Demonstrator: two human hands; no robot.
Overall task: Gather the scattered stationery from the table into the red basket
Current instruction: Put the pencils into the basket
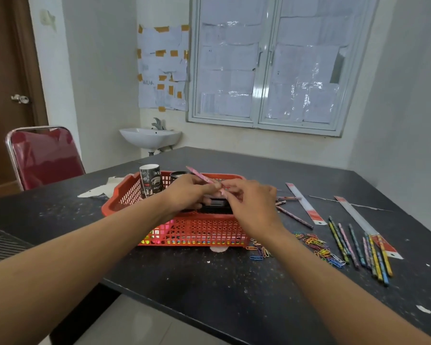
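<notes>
The red basket (pixel 192 232) stands on the black table (pixel 209 275) in front of me. Both hands hover over it. My left hand (pixel 188 191) and my right hand (pixel 251 202) together pinch a pink pencil (pixel 199 176) that slants up to the left above the basket. Inside the basket stand a paper coffee cup (pixel 151 181) and a dark round container (pixel 178 175); a black object (pixel 215 204) lies under my hands. Right of the basket lie coloured paper clips (pixel 316 245), several coloured pencils (pixel 358 247), loose pink pencils (pixel 294 216) and two clear pencil sleeves (pixel 306 204) (pixel 363 225).
A torn white paper scrap (pixel 102 189) lies left of the basket. A red chair (pixel 44 156) stands at the table's far left corner, with a wall sink (pixel 149 136) behind. The table's near edge runs diagonally below my arms.
</notes>
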